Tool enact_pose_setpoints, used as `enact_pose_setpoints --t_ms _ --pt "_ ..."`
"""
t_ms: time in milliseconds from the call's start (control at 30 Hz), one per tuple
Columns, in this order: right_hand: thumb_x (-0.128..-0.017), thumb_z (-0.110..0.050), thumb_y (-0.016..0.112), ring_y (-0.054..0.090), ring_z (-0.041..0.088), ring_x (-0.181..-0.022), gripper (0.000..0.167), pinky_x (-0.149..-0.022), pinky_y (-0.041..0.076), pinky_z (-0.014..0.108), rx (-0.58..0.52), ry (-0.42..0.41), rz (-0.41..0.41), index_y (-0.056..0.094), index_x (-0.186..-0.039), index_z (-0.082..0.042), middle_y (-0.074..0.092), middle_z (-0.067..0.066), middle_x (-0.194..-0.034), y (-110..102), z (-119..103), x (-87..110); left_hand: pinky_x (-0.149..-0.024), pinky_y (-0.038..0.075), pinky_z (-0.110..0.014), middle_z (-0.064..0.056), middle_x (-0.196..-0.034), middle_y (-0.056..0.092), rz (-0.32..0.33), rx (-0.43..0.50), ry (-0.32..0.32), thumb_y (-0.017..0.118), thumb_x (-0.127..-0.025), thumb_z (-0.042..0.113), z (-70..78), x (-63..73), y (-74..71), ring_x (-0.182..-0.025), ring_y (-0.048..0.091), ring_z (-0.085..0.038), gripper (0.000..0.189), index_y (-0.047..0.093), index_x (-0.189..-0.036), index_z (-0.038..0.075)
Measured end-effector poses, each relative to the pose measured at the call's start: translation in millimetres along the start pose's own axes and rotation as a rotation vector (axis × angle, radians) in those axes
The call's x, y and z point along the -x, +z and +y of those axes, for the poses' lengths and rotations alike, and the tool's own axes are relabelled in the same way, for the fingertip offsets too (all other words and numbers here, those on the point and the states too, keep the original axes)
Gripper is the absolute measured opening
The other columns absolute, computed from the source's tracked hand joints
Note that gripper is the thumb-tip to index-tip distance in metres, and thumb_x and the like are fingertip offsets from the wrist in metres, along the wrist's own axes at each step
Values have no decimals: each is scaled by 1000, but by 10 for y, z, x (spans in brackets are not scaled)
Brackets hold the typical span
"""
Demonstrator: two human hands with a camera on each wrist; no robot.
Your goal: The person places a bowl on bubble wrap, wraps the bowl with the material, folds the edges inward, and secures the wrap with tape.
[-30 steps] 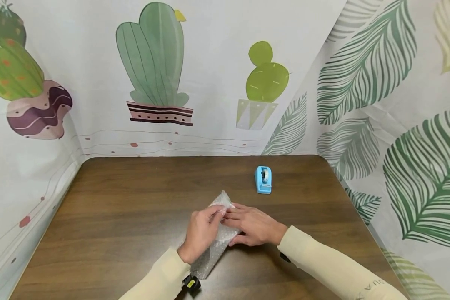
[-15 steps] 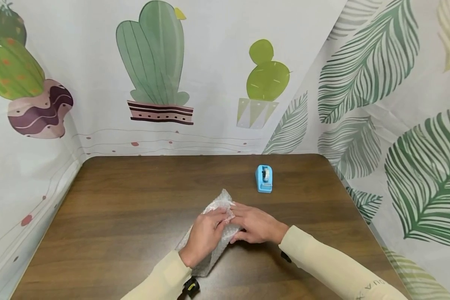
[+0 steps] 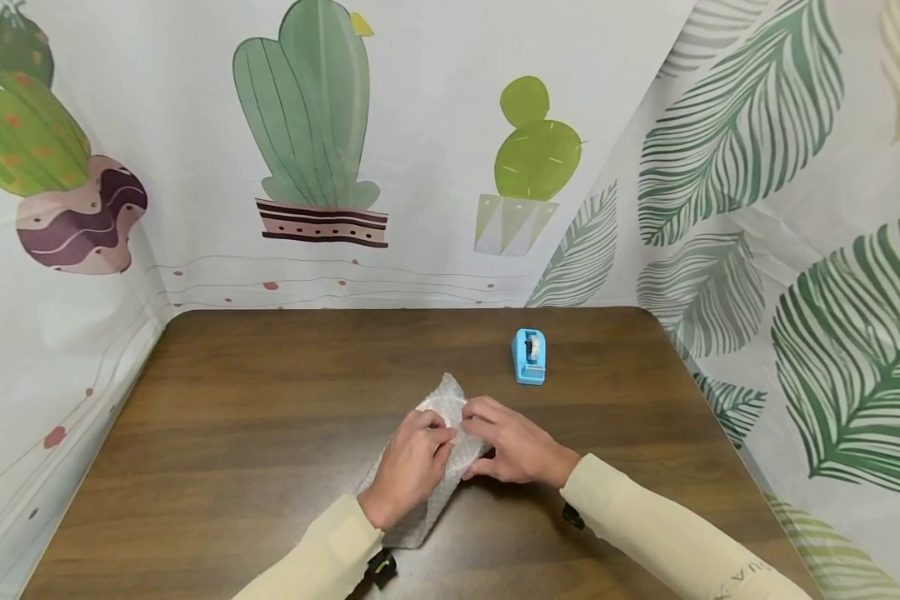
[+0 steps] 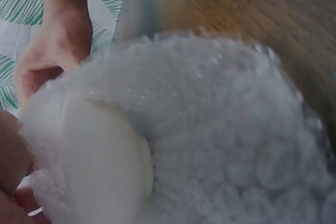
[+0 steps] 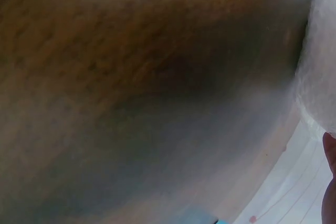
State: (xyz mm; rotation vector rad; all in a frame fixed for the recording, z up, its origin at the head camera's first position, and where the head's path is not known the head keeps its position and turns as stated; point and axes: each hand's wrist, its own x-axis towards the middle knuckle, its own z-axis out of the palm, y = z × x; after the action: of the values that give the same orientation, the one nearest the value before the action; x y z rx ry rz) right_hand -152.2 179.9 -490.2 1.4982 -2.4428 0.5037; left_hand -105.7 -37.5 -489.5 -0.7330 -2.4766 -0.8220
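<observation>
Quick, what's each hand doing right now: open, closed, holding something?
Left hand: closed, pinching the bubble wrap.
Right hand: closed, gripping the right side of the same bubble wrap.

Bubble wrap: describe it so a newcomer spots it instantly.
On the brown table, find the left hand and right hand near the middle. Between and under them is the bubble wrap, cloudy and crinkled, unlike the solid blue tape dispenser beyond.

Both hands on the bubble wrap (image 3: 461, 450)! The left hand (image 3: 411, 460) pinches it near the middle; the right hand (image 3: 513, 446), fingers bent, grips its right edge, close by. It lies slantwise on the brown table (image 3: 270, 400), far corner poking out beyond the fingers. Farther back sits a blue tape dispenser (image 3: 529, 357), before a cactus-print cloth (image 3: 435, 125).
</observation>
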Motion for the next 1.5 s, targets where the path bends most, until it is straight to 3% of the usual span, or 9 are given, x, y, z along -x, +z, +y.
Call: enact_pose_setpoints --t_ms 133,433,567,800,1033,1200,1333,1400,1500 --pt "-77 -40 93 61 19 -120 61 -103 54 33 -19 0 26 66 -120 -7 66 4 -123 -7 9 -1 -77 58 -32 -1 -82 77 -2 2 -36 80 -79 -2 -3 -11 9 -82 71 -18 13 81 -83 10" --pt "-87 -38 85 61 22 -127 46 -109 52 36 74 -150 36 72 -121 -12 68 6 -131 39 31 46 -63 56 -33 0 -76 78 -4 -4 -153 85 -78 5 35 -14 8 -68 73 -18 15 73 -76 13" --pt "-90 -37 83 61 26 -132 46 -111 51 40 93 -176 41 73 -127 -11 68 7 -138 36 29 69 -63 56 -31 4 -74 78 -13 7 -143 85 -77 5 36 -12 8 -67 73 -15 15 75 -73 14" --pt "-88 -29 85 67 27 -128 41 -109 53 48 60 -207 34 76 -123 -9 75 3 -129 41 51 86 -62 55 -28 11 -69 74 -39 14 -77 85 -76 5 39 -8 3 -65 71 -10 17 77 -68 18" --pt "-88 -27 85 67 26 -127 33 -110 53 46 53 -207 18 78 -115 -10 76 1 -124 27 59 69 -67 57 -28 7 -75 76 -79 48 -101 82 -82 8 55 -3 -36 -72 72 -9 12 77 -73 16" --pt "-88 -27 86 68 26 -127 31 -110 52 44 53 -185 -5 79 -114 -11 77 1 -122 -9 46 59 -83 61 -33 -3 -95 82 -107 211 -134 79 -87 7 60 -17 -184 -93 77 -15 4 82 -86 9" --pt "-86 -27 87 68 25 -127 32 -111 52 43 60 -162 -23 79 -113 -11 78 1 -121 -27 36 66 -91 60 -39 -5 -103 81 -93 237 -155 79 -85 4 -18 18 -395 -101 76 -21 5 81 -89 8" --pt "-86 -27 87 68 24 -127 32 -112 51 41 62 -155 -31 79 -113 -12 78 0 -121 -29 32 69 -92 59 -40 -4 -105 80 -106 204 -114 79 -83 1 -95 84 -515 -102 75 -22 10 80 -91 8" --pt "-86 -27 87 67 24 -128 32 -112 51 39 72 -155 -29 79 -113 -12 77 0 -122 -40 51 90 -91 59 -40 -2 -110 79 -158 153 4 79 -80 -4 -204 208 -666 -104 74 -21 21 80 -95 10"
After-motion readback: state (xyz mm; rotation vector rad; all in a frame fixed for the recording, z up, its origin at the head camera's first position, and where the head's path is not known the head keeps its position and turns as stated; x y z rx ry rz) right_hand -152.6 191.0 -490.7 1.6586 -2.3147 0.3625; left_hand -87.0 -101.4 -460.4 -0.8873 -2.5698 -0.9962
